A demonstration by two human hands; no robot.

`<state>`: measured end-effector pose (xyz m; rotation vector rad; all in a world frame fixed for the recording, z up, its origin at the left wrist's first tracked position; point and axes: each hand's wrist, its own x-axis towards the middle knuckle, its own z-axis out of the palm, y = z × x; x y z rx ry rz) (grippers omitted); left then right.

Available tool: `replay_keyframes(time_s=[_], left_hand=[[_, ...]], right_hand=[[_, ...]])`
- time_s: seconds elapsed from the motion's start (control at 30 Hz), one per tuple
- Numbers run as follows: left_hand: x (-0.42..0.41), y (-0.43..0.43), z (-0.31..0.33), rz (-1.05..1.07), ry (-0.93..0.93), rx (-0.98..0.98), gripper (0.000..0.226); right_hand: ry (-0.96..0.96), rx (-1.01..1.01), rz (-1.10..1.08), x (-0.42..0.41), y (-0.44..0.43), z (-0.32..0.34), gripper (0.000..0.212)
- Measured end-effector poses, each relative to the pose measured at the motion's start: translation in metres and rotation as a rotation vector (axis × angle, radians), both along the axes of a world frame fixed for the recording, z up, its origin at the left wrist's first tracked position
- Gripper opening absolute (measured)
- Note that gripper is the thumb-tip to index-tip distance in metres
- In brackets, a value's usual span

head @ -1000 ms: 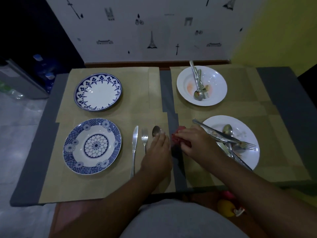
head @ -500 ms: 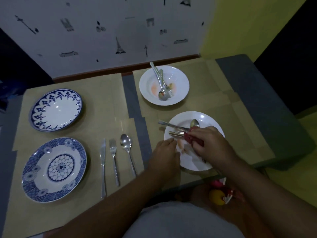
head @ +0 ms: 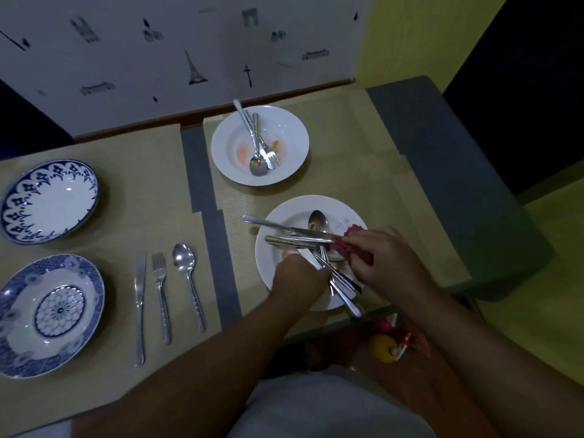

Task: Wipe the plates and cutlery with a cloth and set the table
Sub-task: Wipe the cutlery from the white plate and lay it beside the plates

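Observation:
A dirty white plate (head: 335, 206) sits at the near right with a pile of cutlery (head: 289, 229) crossed on it: a knife, a spoon and several others. My left hand (head: 298, 279) rests on this plate, its fingers curled onto the handles. My right hand (head: 390, 262) grips a red cloth (head: 350, 245) over the plate's right side. Behind it stands a stained white bowl (head: 294, 134) holding a spoon and fork (head: 258, 147). At the left lie two blue patterned plates (head: 47, 200) (head: 52, 314), with a knife (head: 140, 306), fork (head: 161, 294) and spoon (head: 186, 275) in a row beside the nearer one.
Tan placemats (head: 347, 172) cover a grey table (head: 442, 147) that ends at a white decorated wall at the back. The table's right edge drops off near the plate. A yellow and red object (head: 384, 347) lies below the near edge, by my lap.
The view swung right. My left hand left the clean spoon at the left setting and moved onto the dirty plate's cutlery. My right hand carried the red cloth over that plate.

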<state>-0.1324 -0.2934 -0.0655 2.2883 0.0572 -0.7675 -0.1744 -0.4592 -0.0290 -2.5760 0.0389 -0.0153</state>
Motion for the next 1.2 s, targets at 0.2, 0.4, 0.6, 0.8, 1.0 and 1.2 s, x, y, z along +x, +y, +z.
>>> replay_keyframes(time_s=[0.2,0.4,0.6,0.8,1.0,1.2], left_hand=[[0.005,-0.005,-0.003,0.147,0.138,-0.012,0.024],[0.005,-0.005,0.003,0.423,0.391,-0.093,0.033],[0.003,0.018,0.022,0.528,0.601,-0.268,0.022],[-0.007,0.041,0.039,0.447,0.709,-0.421,0.013],[-0.016,0.068,0.042,0.379,0.609,-0.505,0.014],[-0.014,0.103,0.046,0.503,0.531,-0.622,0.020]], right_hand=[[-0.009,0.056,0.041,0.002,-0.006,-0.002,0.032],[-0.036,0.070,0.061,0.005,-0.005,-0.003,0.032],[-0.029,0.097,0.086,0.008,0.003,-0.002,0.027],[-0.055,0.108,0.133,0.012,0.020,0.002,0.030],[-0.094,0.099,0.179,0.016,0.046,0.014,0.028],[-0.152,0.127,0.197,0.018,0.083,0.030,0.030]])
